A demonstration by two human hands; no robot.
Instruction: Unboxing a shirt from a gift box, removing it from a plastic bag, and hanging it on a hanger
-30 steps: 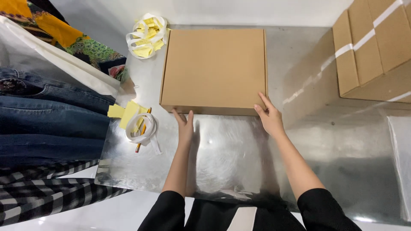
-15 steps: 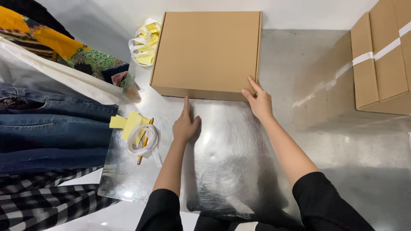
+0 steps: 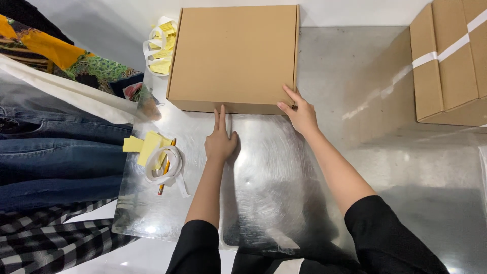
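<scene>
While box (image 3: pixel 234 56) lies flat, long axis sideways | left hand (image 3: pixel 220 142) pointing | right hand (image 3: pixel 302 114) spread

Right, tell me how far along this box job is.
Done: the flat cardboard box lies closed on the metal table. In hand: the left hand points two fingers at its near edge, and the right hand touches its near right corner. Left: no tape shows on this box, unlike the taped box at right; folded jeans lie alongside, unpacked.
</scene>
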